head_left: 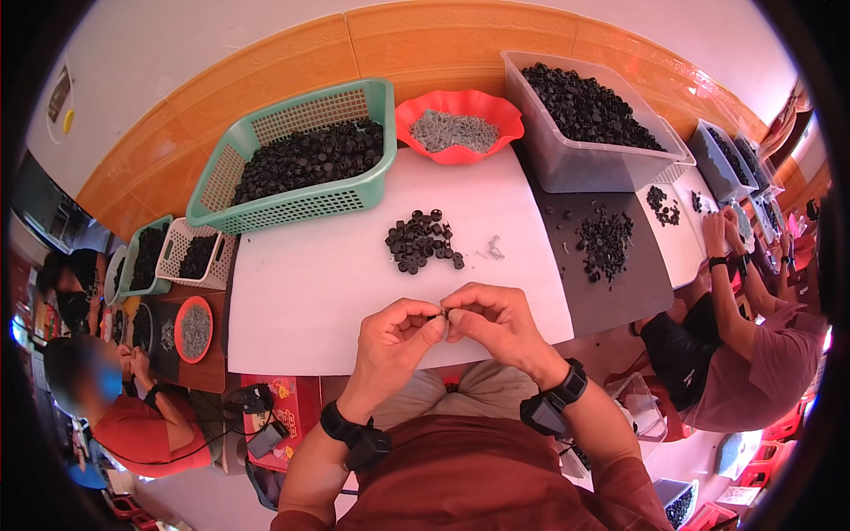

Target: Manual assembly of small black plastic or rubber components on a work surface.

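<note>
My left hand and my right hand meet over the near edge of the white tabletop. Between the fingertips of my left hand is a small black plastic part, mostly covered by the fingers. My right thumb and forefinger pinch together at the same spot; what they hold there is too small to name. Just beyond my hands lies a loose pile of small round black plastic parts. A few little silver metal pieces lie to its right.
At the back stand a green basket of black parts, a red wavy-rimmed bowl of silver metal pieces and a clear plastic bin of black parts. On the right, a dark mat bears more parts. Other people work at both sides.
</note>
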The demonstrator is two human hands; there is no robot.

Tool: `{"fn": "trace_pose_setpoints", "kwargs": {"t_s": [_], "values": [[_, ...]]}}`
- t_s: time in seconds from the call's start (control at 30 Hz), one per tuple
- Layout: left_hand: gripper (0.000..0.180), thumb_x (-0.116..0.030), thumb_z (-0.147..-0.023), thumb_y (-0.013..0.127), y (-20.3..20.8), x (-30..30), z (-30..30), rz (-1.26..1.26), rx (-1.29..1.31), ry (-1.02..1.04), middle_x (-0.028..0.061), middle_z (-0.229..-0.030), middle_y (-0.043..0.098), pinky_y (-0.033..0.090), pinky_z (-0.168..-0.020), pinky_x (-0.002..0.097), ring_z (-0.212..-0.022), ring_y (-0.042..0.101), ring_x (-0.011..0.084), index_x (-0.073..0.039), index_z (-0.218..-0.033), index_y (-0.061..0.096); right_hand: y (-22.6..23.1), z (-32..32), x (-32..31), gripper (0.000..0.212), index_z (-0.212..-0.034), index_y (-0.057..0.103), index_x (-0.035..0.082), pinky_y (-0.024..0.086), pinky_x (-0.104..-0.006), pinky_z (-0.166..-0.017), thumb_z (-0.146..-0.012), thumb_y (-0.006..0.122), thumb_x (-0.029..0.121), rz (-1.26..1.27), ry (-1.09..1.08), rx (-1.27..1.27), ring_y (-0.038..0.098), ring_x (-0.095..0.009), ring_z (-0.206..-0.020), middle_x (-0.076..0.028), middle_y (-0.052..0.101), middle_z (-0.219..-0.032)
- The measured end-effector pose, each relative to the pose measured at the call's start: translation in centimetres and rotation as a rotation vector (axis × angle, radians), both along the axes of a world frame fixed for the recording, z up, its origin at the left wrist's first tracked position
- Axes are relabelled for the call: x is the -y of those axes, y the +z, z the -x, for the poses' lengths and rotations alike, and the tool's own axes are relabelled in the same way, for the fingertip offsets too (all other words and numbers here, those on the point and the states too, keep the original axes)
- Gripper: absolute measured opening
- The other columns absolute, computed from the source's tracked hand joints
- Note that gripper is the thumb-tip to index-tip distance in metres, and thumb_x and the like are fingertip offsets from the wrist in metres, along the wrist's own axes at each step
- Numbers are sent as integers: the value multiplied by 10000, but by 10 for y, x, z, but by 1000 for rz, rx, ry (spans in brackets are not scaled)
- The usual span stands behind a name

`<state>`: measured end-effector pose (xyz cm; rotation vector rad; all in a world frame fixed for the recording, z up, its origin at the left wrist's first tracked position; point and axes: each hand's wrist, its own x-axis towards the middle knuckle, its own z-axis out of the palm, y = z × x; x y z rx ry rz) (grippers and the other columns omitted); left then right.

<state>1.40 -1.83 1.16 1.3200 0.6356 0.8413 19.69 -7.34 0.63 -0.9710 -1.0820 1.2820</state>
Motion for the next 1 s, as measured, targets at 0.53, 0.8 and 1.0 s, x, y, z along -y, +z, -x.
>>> {"fn": "trace_pose_setpoints", "kwargs": {"t_s": [0.53, 0.8, 1.0], "values": [[88, -7, -928, 662, -1, 1, 1, -17, 6, 3, 68, -875, 681, 545, -725, 259, -782, 649, 116, 35, -1003, 644, 3, 2, 4, 186, -1112, 647, -56, 546, -243, -769, -989, 610, 79, -19, 0, 39, 662, -101, -838, -75, 698, -933], [68, -2, -944, 642, -1, 0, 2, -22, -7, -17, 67, -905, 700, 544, -764, 248, -835, 656, 100, 38, -999, 647, 3, 3, 5, 183, -1105, 648, -58, 545, -236, -766, -985, 602, 72, -22, -11, 41, 672, -103, -847, -74, 694, -933], [63, 0, -939, 644, -2, 1, 2, -20, 3, -14, 58, -894, 694, 537, -747, 243, -817, 648, 93, 34, -991, 650, 4, 3, 5, 172, -1082, 658, -57, 548, -237, -742, -972, 595, 59, -24, -28, 77, 675, -102, -816, -66, 691, -928]]}}
